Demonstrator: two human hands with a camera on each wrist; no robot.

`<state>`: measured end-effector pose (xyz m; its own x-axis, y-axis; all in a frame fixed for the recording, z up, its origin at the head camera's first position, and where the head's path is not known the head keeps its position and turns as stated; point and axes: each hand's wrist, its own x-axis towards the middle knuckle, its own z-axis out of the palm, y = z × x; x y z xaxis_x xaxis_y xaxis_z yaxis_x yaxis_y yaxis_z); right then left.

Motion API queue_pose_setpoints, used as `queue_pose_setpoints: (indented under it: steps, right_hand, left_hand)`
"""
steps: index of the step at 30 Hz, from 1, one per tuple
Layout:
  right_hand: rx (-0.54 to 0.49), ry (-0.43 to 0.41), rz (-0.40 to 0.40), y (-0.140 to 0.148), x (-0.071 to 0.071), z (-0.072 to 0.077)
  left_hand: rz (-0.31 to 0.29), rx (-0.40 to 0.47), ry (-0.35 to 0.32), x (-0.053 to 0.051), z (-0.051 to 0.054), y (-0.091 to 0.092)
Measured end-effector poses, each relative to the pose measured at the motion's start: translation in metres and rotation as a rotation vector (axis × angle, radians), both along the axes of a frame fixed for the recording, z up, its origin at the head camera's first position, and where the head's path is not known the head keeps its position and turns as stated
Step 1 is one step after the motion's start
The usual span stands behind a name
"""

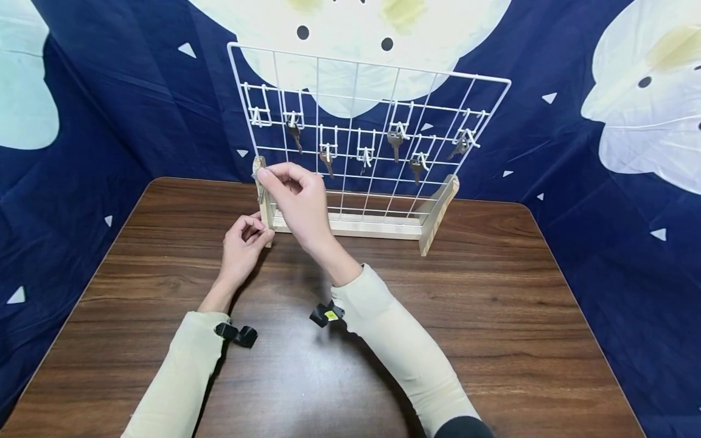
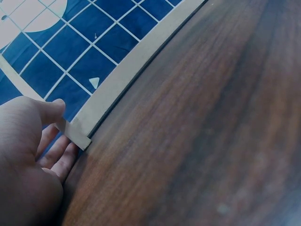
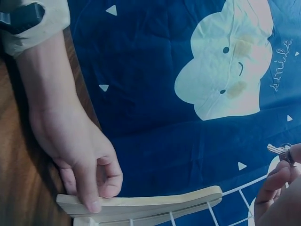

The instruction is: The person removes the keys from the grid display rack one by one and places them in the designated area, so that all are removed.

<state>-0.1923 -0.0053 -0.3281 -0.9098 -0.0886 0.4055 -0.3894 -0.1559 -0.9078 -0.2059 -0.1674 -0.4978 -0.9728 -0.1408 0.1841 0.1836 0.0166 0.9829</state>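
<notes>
My right hand [image 1: 300, 201] is raised in front of the left end of a white wire grid rack [image 1: 378, 125]. Between thumb and fingertips it pinches a small silver key [image 3: 278, 149] with a ring; in the head view the fingers mostly hide it. Lower down, my left hand [image 1: 241, 249] holds the rack's left wooden foot [image 2: 77, 134], thumb on one side and fingers on the other. Several keys hang from white hooks on the grid, among them a brown key [image 1: 326, 159] and a silver key [image 1: 395, 140].
The rack stands at the back of a brown wooden table [image 1: 482, 316], joined below by a pale wooden bar [image 1: 378, 230]. Its right wooden foot [image 1: 438, 216] juts forward. Behind and at both sides hangs a dark blue cloth [image 1: 148, 79] with white cloud prints.
</notes>
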Motion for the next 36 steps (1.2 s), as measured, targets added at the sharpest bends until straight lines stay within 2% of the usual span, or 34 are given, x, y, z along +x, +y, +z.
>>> queue_pose_setpoints:
  steps: [11,17,26,36]
  right_hand:
    - [-0.029,-0.168,0.092,0.007,0.012,-0.022]
    - [-0.036,-0.221,0.108,0.012,0.019,-0.034]
    - [-0.042,-0.288,0.108,0.02,0.023,-0.052]
    - [-0.036,-0.37,0.143,0.027,0.026,-0.07]
  left_hand:
    - [-0.002,-0.025,-0.008,0.001,0.0,-0.001]
    - [0.002,-0.017,-0.01,0.0,-0.001,0.0]
    - [-0.005,-0.013,-0.008,0.0,-0.002,0.0]
    - [-0.003,-0.014,-0.007,0.0,-0.001,0.0]
